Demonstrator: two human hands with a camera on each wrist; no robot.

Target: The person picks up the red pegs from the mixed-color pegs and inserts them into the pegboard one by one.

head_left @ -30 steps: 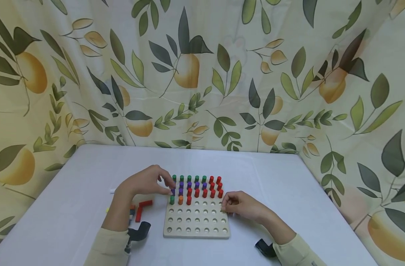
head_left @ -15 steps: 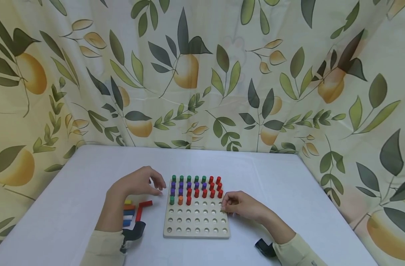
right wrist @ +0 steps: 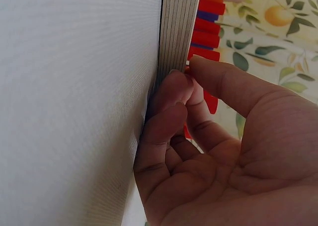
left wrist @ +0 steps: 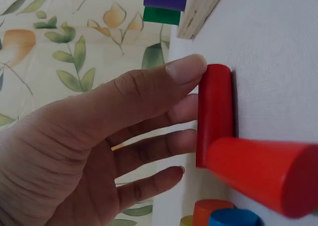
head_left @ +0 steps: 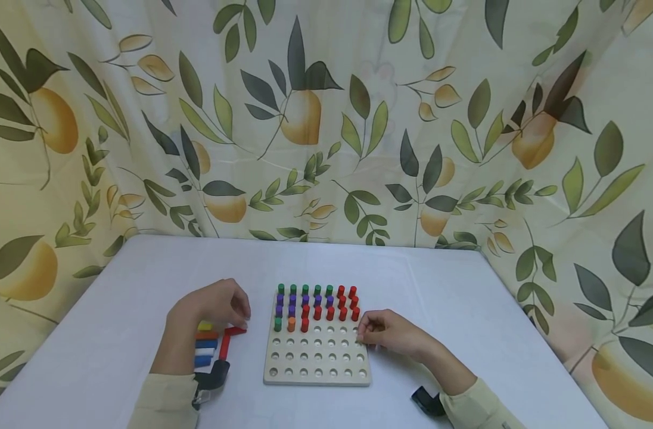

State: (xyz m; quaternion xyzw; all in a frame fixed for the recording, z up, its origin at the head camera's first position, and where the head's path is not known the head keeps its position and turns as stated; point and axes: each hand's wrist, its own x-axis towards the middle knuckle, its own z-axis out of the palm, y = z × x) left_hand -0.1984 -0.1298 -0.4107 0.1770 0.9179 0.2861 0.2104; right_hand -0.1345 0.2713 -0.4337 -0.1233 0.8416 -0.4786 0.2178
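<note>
My left hand (head_left: 214,302) has its thumb and fingertips right at a red peg (left wrist: 214,107) that lies on the table left of the board. In the left wrist view the thumb tip overlaps the end of that peg, and the index finger is mostly hidden. A second red peg (left wrist: 268,174) lies across its near end. The wooden pegboard (head_left: 325,360) carries full rows of green, purple and red pegs at the back, then a part row of green, orange and red. With thumb and curled fingers, my right hand (head_left: 388,330) grips the board's right edge (right wrist: 177,32).
Beside the left wrist lie loose pegs: a yellow peg (head_left: 205,326), an orange peg (head_left: 207,335), a white peg (head_left: 204,352) and blue ones (head_left: 203,361). A white cloth (head_left: 423,286) covers the table. A printed curtain (head_left: 326,149) stands behind it.
My left hand has left the pegs at the board's left side and moved left and down to the loose red peg. The right hand has stayed on the board's edge.
</note>
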